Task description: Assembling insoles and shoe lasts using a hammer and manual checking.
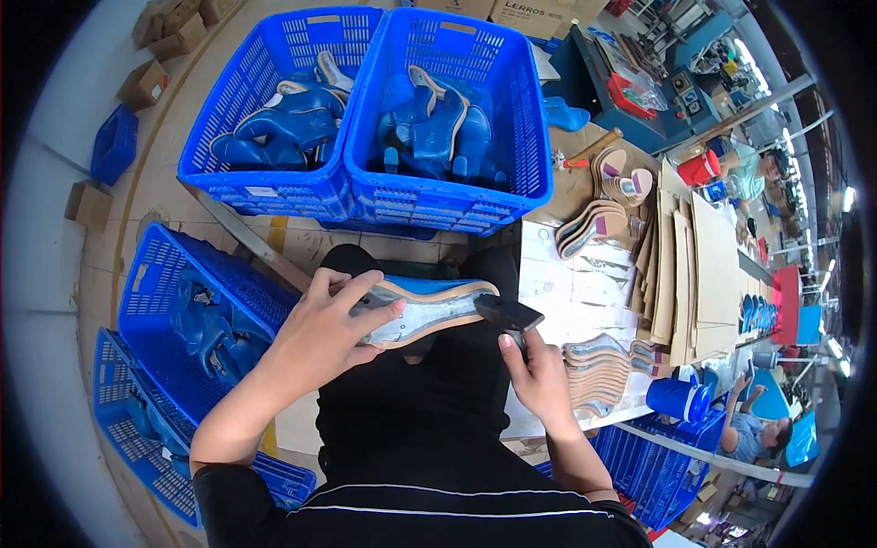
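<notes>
Shoe-factory floor spreads below us, with a pale worktable [585,292] on the right and blue plastic crates all around. Two large blue lattice crates [365,183] stand far from us, loaded with blue shoe uppers; two more sit near left.

On our lap, our left hand [320,333] grips a blue shoe on its last, sole side up, showing a grey insole edged in tan [425,310]. Its fingers curl over the heel end, clamped firmly on it. Our right hand [534,374] closes around the handle of a dark-headed hammer [507,313], whose head rests at the toe end of the insole.

We judge the step to be tapping the insole onto the last. The next stroke calls for a steady left grip and a short, aimed blow.

Stacks of tan insoles [598,370] lie on the table, near right.
</notes>
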### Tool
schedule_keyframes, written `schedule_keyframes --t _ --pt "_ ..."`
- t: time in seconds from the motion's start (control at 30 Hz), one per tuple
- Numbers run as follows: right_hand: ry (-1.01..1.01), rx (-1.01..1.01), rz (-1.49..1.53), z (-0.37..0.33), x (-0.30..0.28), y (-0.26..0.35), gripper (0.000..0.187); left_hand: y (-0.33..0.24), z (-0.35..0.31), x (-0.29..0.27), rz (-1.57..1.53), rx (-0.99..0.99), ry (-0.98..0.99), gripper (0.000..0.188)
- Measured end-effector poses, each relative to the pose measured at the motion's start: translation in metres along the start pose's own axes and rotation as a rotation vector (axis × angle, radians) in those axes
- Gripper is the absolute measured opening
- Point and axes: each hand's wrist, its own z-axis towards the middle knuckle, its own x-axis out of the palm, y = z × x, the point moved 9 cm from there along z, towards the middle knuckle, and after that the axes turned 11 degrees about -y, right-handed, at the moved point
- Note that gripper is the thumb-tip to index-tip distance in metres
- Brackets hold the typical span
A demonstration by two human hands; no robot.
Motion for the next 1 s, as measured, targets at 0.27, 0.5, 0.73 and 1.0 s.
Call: schedule_keyframes --t 0.27,0.5,0.73,1.0 --pt "0.007 0.013 -0.074 0.004 -0.009 -0.002 0.031 0.002 -0.003 0.005 0.010 0.007 -0.009 0.065" --pt "-0.504 -0.279 0.448 -0.023 -0.096 0.059 0.034 0.006 -0.008 0.026 0.055 0.144 -0.184 0.064" --pt "-0.257 -0.307 0.025 -0.013 -0.039 0.020 0.030 0.004 -0.001 0.026 0.038 0.249 -0.392 0.053" --pt "-0.249 -0.115 0.048 -0.004 -0.023 0.019 0.031 0.007 -0.006 0.028 0.074 0.255 -0.430 0.054"
